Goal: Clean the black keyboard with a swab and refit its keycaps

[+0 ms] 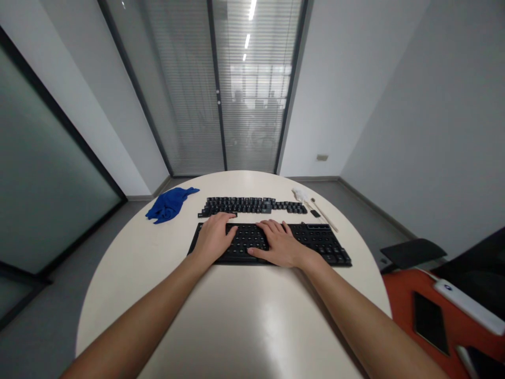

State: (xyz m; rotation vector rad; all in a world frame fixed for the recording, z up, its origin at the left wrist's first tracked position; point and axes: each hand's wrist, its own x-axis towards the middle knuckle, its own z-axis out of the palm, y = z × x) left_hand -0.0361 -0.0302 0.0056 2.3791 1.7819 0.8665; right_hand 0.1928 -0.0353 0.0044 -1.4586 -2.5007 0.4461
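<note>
A black keyboard (244, 242) lies in front of me on the table; most of its left and middle part is stripped of keycaps, while the number pad at the right still has some. Behind it, loose black keycaps (252, 205) stand in rows. My left hand (215, 234) rests over the keyboard's left end, fingers extended towards the front row of loose keycaps and thumb apart; whether the fingertips touch a keycap I cannot tell. My right hand (278, 245) lies flat over the middle of the keyboard, fingers spread, holding nothing visible.
On the round white table (236, 316), a crumpled blue cloth (169, 204) lies at the left. White fluffy material (300, 195) and a thin stick (325, 215) are at the right. A red chair seat (398, 295) beside the table holds a phone (430, 321) and a white power strip (469, 305).
</note>
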